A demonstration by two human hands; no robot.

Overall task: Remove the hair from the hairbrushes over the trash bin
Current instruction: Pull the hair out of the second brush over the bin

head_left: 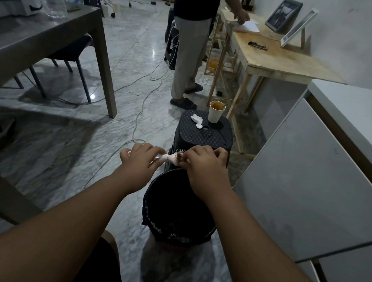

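Observation:
A pale pink hairbrush (172,157) is held level above the far rim of a black trash bin (153,207) lined with a dark bag. My left hand (140,162) grips the brush's handle. My right hand (204,164) covers the brush head, its fingers curled and pinching a clump of brown hair (179,158) among the bristles. Most of the brush head is hidden under my right hand. Dark debris lies at the bottom of the bin.
A black stool (212,136) just behind the bin carries a paper cup (216,112) and crumpled tissue (197,120). A person (188,52) stands beyond it at a wooden table (276,61). A white cabinet (311,173) is on the right, a grey table (43,40) on the left, and cables run across the floor.

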